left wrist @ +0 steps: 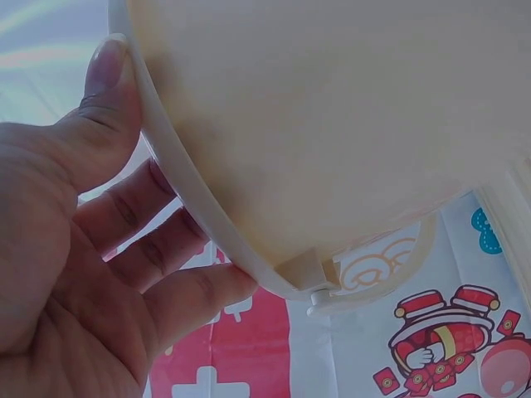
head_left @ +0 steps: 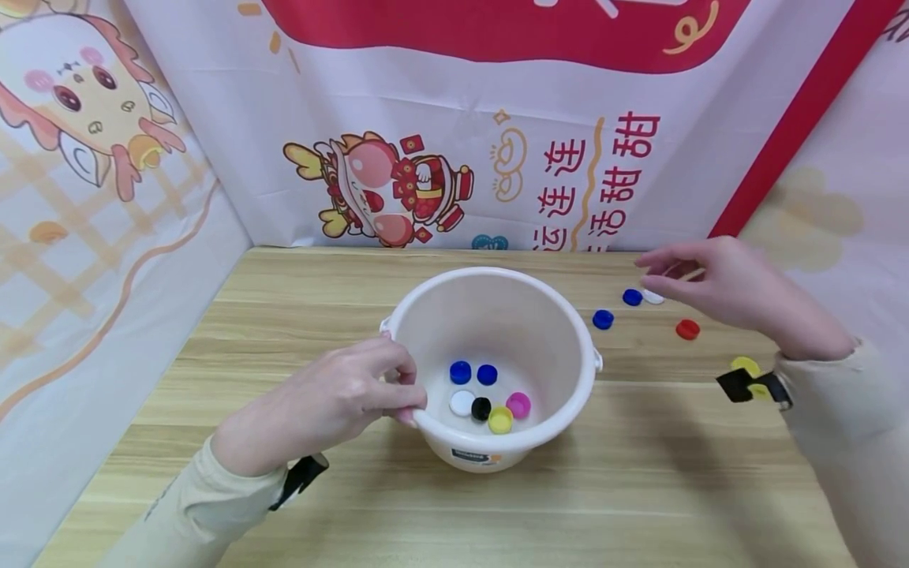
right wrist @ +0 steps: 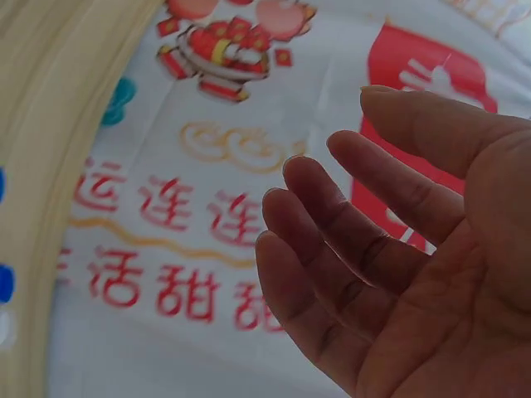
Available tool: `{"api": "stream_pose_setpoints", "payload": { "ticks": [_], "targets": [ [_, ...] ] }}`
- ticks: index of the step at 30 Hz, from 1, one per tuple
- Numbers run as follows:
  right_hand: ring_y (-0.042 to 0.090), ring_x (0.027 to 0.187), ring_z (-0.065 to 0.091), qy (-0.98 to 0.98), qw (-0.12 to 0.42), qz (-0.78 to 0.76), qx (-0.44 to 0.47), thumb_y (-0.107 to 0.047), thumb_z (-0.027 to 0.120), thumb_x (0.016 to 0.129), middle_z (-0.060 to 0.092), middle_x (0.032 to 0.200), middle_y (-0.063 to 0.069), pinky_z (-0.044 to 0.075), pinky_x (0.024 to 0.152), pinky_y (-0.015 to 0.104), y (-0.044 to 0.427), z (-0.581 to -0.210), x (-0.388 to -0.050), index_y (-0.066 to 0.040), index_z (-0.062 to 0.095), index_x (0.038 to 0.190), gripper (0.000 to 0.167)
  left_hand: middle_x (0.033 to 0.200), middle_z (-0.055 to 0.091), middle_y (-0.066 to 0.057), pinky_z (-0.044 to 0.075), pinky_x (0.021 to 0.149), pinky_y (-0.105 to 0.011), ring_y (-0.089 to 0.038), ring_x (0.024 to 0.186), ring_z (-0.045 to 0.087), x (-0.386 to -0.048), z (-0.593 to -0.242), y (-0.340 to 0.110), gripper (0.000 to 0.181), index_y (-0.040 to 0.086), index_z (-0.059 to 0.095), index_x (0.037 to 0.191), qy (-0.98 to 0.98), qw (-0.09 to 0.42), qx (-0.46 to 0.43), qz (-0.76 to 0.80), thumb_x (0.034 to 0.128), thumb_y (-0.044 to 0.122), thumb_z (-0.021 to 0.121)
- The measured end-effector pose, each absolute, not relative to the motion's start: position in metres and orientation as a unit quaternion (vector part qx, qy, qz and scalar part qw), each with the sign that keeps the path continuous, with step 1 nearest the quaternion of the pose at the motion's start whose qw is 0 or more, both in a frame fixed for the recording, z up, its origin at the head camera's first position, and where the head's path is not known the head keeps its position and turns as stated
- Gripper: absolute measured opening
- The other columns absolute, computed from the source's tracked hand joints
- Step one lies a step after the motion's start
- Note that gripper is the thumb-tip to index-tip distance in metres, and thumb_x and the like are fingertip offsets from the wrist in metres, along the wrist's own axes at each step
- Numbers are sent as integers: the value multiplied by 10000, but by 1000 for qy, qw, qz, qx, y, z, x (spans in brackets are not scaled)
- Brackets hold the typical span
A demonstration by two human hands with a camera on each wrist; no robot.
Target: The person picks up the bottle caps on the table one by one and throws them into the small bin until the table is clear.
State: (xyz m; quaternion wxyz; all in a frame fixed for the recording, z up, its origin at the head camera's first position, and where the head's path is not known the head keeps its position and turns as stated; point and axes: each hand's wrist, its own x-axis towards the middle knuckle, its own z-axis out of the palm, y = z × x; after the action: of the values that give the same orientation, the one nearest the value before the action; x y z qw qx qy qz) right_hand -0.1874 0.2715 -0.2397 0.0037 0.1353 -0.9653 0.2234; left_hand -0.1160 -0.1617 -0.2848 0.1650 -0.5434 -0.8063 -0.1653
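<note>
A white bucket (head_left: 490, 443) stands on the wooden table, several caps lying on its bottom: two blue, a white (head_left: 461, 403), a black (head_left: 480, 409), a yellow (head_left: 500, 420) and a pink one (head_left: 518, 405). My left hand (head_left: 334, 394) grips the bucket's left rim, and in the left wrist view the thumb and fingers of that hand (left wrist: 91, 240) lie along the rim (left wrist: 187, 178). Above a white cap (head_left: 652, 297) at the right, my right hand (head_left: 731, 288) hovers with fingers loosely bent; the right wrist view shows this hand (right wrist: 415, 240) holding nothing.
Right of the bucket lie two blue caps (head_left: 603, 319) (head_left: 632, 297), a red cap (head_left: 687, 329) and, by the right cuff, yellow caps (head_left: 746, 365) partly hidden by a black strap. A printed cloth (head_left: 426, 87) hangs behind the table (head_left: 284, 300).
</note>
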Motion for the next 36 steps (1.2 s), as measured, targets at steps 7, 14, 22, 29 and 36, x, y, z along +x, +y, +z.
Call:
{"api": "stream_pose_setpoints", "payload": {
  "ticks": [7, 14, 22, 29, 36],
  "targets": [
    [302, 927, 653, -968, -4, 223, 114, -301, 730, 920, 699, 1053, 136, 534, 646, 187, 323, -276, -199, -43, 677, 1245, 419, 945, 610, -2, 584, 847, -346, -156, 878, 585, -115, -284, -162, 300, 173, 793, 985, -813, 154, -535, -171, 712, 90, 885],
    [408, 1025, 607, -977, -65, 195, 58, -463, 651, 944, 654, 1136, 234, 549, 779, 445, 397, -325, -211, 16, 607, 1295, 596, 948, 613, -6, 586, 839, -342, -163, 884, 584, -115, -284, -162, 289, 170, 794, 975, -815, 154, -531, -173, 713, 86, 881],
    [521, 1030, 574, -978, -125, 167, 9, -556, 630, 923, 579, 1167, 384, 523, 773, 579, 458, -385, -205, 139, 506, 1308, 804, 951, 616, -4, 585, 837, -327, -159, 887, 585, -114, -284, -162, 295, 168, 797, 978, -819, 148, -529, -169, 709, 85, 885],
    [332, 850, 647, -979, -121, 166, 9, -550, 727, 849, 659, 1022, 287, 538, 739, 536, 467, -407, -201, 121, 590, 1217, 778, 949, 614, -8, 585, 838, -336, -167, 882, 589, -116, -284, -162, 284, 163, 791, 968, -808, 160, -540, -172, 710, 88, 884],
    [264, 751, 561, -984, -71, 165, -7, -453, 805, 807, 674, 842, 114, 483, 609, 328, 466, -417, -198, 103, 677, 1058, 623, 948, 612, -8, 588, 822, -322, -166, 885, 589, -115, -283, -163, 299, 165, 792, 970, -811, 159, -536, -172, 702, 73, 887]
  ]
}}
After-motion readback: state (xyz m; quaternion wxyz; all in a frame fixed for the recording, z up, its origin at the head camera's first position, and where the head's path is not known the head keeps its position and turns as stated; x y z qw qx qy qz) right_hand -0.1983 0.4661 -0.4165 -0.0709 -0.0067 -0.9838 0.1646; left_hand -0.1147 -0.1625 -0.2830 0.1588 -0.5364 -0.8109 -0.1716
